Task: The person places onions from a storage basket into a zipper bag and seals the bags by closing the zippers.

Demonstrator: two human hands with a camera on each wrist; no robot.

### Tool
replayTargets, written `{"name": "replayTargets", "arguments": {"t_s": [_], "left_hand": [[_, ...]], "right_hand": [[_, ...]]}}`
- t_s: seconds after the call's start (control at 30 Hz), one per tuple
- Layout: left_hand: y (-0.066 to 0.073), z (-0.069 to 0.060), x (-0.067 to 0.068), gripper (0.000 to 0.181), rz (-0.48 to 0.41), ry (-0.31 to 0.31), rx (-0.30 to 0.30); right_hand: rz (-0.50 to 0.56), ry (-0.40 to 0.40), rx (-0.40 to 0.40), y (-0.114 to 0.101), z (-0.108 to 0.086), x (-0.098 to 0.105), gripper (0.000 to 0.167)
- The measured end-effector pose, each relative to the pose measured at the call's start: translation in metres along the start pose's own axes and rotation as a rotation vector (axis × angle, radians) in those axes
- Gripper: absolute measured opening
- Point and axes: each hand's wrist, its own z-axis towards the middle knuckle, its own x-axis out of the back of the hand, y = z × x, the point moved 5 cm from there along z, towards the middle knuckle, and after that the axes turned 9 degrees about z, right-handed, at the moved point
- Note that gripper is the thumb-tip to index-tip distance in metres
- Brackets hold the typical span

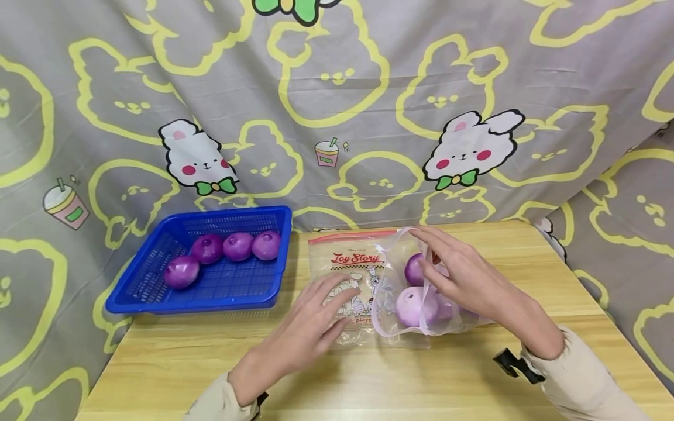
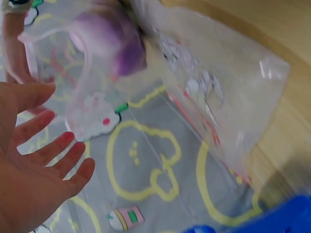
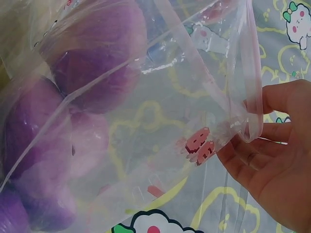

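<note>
In the head view, a clear zip bag (image 1: 375,307) with a pinkish rim stands open at the right, with several purple onions (image 1: 413,305) inside. My right hand (image 1: 476,280) pinches the bag's rim, thumb on one side and fingers on the other, as the right wrist view also shows. My left hand (image 1: 308,321) is above a flat Toy Story zip bag (image 1: 326,257), its fingers spread and slightly bent, with nothing in them. The left wrist view shows that hand (image 2: 41,165) apart from the onion bag (image 2: 87,53).
At the left of the wooden table (image 1: 368,386) sits a blue plastic basket (image 1: 195,307). It holds several purple onions (image 1: 238,247) along its back and left. A patterned grey curtain (image 1: 337,187) hangs right behind the table.
</note>
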Motion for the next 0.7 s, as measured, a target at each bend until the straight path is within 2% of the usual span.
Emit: {"name": "replayTargets", "arguments": {"t_s": [0.13,0.27,0.37,0.7], "left_hand": [[-0.018,-0.002,0.009,0.048,-0.013,0.041,0.051],[-0.035,-0.005,0.019,0.045,-0.003,0.039,0.120],[-0.045,-0.007,0.023,0.043,0.004,0.042,0.147],[-0.078,-0.013,0.019,0.027,-0.014,0.081,0.214]], "right_hand": [[0.000,-0.004,0.003,0.000,0.001,-0.001,0.057],[0.002,-0.008,-0.001,0.000,0.001,-0.002,0.057],[0.002,-0.008,-0.001,0.000,0.001,-0.002,0.057],[0.002,-0.012,-0.001,0.000,0.002,-0.005,0.056]]}}
